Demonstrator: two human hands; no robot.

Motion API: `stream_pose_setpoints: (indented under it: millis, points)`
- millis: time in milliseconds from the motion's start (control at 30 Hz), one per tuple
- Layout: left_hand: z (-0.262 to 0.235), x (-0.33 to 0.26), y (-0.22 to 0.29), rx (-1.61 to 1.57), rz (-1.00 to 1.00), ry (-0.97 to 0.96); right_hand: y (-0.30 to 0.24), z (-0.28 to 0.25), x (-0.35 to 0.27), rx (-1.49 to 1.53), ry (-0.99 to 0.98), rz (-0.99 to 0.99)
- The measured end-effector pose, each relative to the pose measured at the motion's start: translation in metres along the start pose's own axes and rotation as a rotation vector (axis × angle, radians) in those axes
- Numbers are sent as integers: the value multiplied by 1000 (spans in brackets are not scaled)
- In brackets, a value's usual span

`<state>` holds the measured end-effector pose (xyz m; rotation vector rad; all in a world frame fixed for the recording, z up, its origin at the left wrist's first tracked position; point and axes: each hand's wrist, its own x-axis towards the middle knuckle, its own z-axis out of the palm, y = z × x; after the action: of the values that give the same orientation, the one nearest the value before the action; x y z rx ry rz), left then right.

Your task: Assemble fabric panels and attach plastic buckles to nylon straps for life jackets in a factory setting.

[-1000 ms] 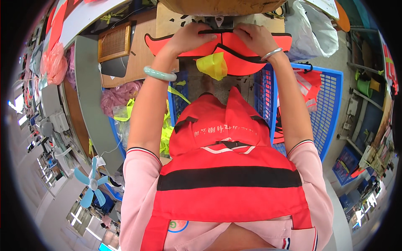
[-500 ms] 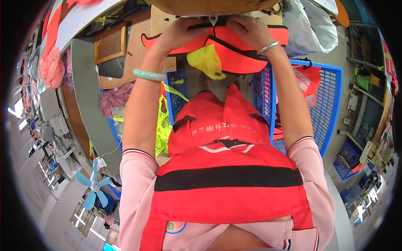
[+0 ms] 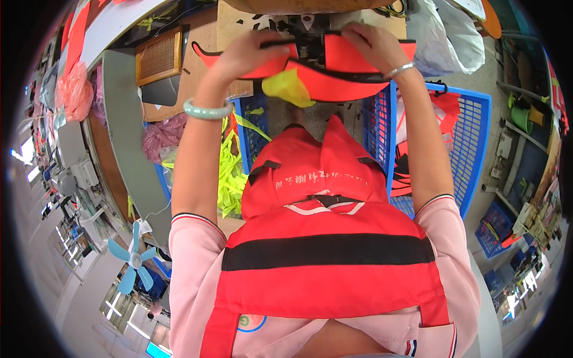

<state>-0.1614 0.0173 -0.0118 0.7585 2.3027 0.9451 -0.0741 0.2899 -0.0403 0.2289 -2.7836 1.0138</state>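
Two hands grip one orange fabric piece [image 3: 334, 68] at the table's [image 3: 239, 18] near edge: left hand [image 3: 253, 53] and right hand [image 3: 373, 45] clamped at its ends. Step judged: positioning; next needs steady, even feeding.

A grey concrete floor [image 3: 477, 77] runs along the right side, with a blue slatted plastic crate [image 3: 471, 143] standing on it. A grey workbench [image 3: 122, 131] runs down the left, a wooden slatted box [image 3: 159, 55] at its far end. A blue fan [image 3: 134, 262] stands lower left, beside bright windows [image 3: 122, 310].
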Motion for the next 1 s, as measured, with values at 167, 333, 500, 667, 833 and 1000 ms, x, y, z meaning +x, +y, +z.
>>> stream_pose_setpoints:
  millis: [167, 333, 500, 667, 833, 1000]
  points:
    - [26, -51, 12, 57, 127, -32, -19, 6, -42, 37, -392, 189]
    - [43, -88, 22, 218, 186, 159, -37, 34, -80, 352, -727, 194]
    - [53, -108, 23, 171, 26, 235, -60, 31, -87, 545, -617, 225]
    - [60, -110, 7, 28, -63, 177, -74, 37, -94, 385, -615, 241]
    - [55, -110, -56, -224, -336, 61, -90, -5, -109, 241, -494, 111]
    - [53, -127, -67, -774, -509, 29, -79, -15, -144, 72, -358, 84]
